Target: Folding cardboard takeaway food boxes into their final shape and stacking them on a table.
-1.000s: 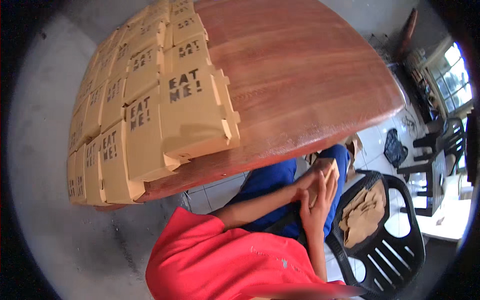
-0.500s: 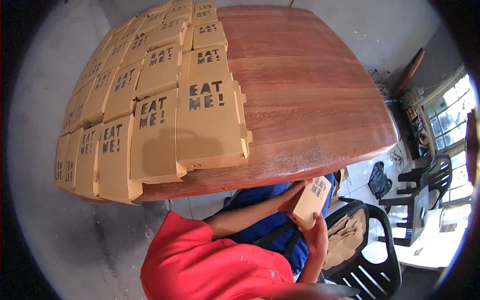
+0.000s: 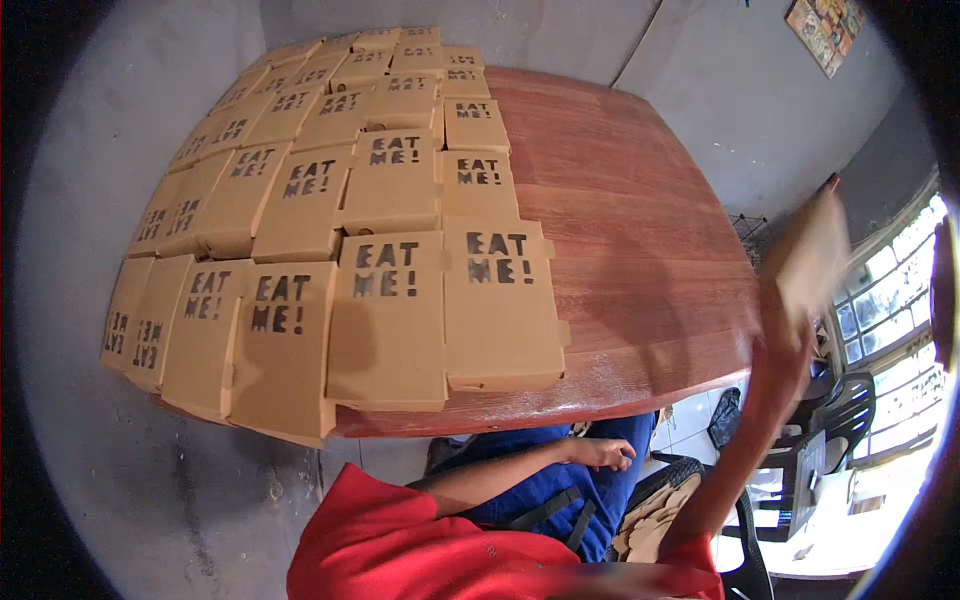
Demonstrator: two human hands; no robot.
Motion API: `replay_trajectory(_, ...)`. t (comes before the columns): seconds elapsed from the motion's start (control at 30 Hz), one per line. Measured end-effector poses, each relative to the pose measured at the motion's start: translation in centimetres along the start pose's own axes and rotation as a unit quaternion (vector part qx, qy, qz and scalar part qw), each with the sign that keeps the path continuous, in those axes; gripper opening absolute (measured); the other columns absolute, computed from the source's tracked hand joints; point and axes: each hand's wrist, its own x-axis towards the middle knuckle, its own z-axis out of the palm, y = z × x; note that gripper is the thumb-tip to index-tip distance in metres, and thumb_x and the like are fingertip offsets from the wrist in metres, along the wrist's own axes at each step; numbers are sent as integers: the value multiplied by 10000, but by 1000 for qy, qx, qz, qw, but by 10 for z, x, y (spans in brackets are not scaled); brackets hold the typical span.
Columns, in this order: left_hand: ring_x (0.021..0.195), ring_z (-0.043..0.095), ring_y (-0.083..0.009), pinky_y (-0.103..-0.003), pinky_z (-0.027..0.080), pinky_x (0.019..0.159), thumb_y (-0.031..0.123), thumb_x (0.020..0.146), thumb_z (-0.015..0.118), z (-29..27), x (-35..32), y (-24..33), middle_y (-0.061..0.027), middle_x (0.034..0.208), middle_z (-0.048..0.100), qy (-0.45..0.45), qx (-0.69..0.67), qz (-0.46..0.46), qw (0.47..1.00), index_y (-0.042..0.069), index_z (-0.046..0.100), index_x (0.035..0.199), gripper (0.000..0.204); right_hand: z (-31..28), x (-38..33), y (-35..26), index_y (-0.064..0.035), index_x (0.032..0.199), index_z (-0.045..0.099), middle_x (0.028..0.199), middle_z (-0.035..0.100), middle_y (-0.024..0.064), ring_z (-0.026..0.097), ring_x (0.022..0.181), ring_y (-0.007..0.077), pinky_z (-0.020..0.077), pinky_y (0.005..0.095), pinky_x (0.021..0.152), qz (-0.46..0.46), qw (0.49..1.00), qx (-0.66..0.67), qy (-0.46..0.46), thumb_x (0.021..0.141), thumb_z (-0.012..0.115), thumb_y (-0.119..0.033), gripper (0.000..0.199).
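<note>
My right hand [image 3: 785,335] is raised beyond the table's right edge, gripping a small brown cardboard box [image 3: 808,250]. Motion smears both the box and the fingers around it. Low over my blue trousers, my left hand [image 3: 605,454] has its fingers curled in, and nothing shows in it. Rows of similar brown boxes [image 3: 388,345] with dark stencilled lettering lie close together over the left part of the table [image 3: 620,240]. The closest box to my hands [image 3: 500,335] is at the near right end of these rows, with small side flaps sticking out.
Flat brown cardboard pieces [image 3: 655,515] are piled on a black plastic chair [image 3: 748,550] beside me at the right. Further right stand another dark chair [image 3: 845,410] and bright windows [image 3: 890,320]. Grey walls [image 3: 560,35] border the table's far side and left.
The box has left my lap; my right hand has swung it up and to the right. My left hand has let go of it and stays low. The view has shifted too.
</note>
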Motion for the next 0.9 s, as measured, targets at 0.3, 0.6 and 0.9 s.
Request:
replay_trajectory(0.3,882,587,-138,-311,509,752,395,969,599,-21,-11,-11,-49,973,620,128,64,-99,985,67,507,1292,470,128,108,-161,74,1218,578,1111,640,130,610,981,181,497,317,827,115,678,651,-321,935,641,-327,495)
replay_trajectory(0.6,840,622,-162,-350,507,746,380,952,627,-13,-10,-7,-80,935,650,158,176,-89,968,86,568,1219,402,134,103,-188,42,931,692,756,644,65,556,645,127,426,295,588,92,727,551,-400,902,657,-377,421)
replay_trajectory(0.9,730,580,-124,-304,492,658,331,962,608,-17,-13,-8,-41,854,608,163,137,-106,971,83,571,1182,333,136,100,-203,52,980,687,729,636,59,585,607,128,462,276,526,31,737,518,-432,924,611,-419,480)
